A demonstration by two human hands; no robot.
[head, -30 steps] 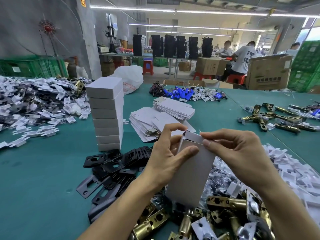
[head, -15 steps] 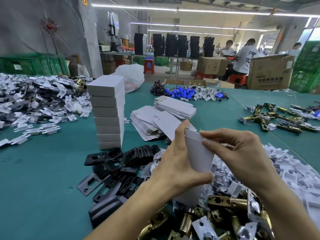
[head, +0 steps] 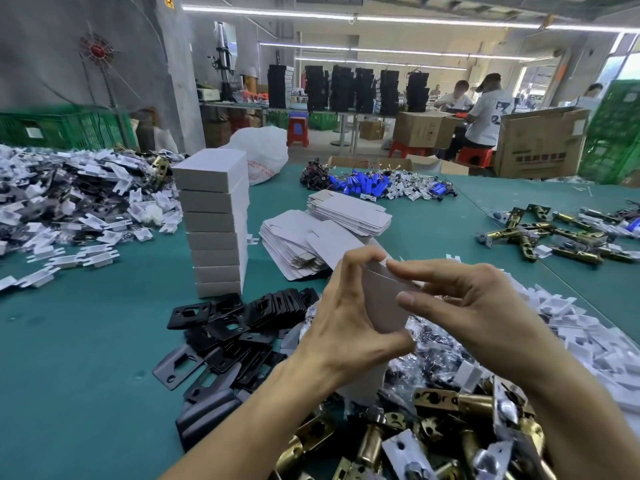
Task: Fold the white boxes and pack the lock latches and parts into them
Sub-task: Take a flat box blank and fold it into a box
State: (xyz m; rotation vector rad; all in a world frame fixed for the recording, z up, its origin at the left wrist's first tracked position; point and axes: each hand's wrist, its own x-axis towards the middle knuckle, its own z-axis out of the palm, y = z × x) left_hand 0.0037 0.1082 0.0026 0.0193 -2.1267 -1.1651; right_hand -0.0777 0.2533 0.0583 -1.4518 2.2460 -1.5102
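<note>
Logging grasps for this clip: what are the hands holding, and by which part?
One white box: left hand grips its body; fingers of the right hand pinch its top edge.

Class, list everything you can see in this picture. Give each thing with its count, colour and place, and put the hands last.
Table: one, teal, under everything.
Folded boxes: about seven, white, stacked left of centre.
Flat box blanks: two piles, white, behind the hands.
Strike plates: a pile, black, in front of the stack.
Latches: many, brass, at the near edge, with more at far right.
Plastic parts: heaps, white, at far left and right.
Blue parts: a cluster, blue, at far centre.
Cartons: several, brown, in the background on the right.
Crates: several, green, at both far sides.
Held box: one, white, between the hands.
Left hand: grips the box's side.
Right hand: pinches its top flap.
</note>
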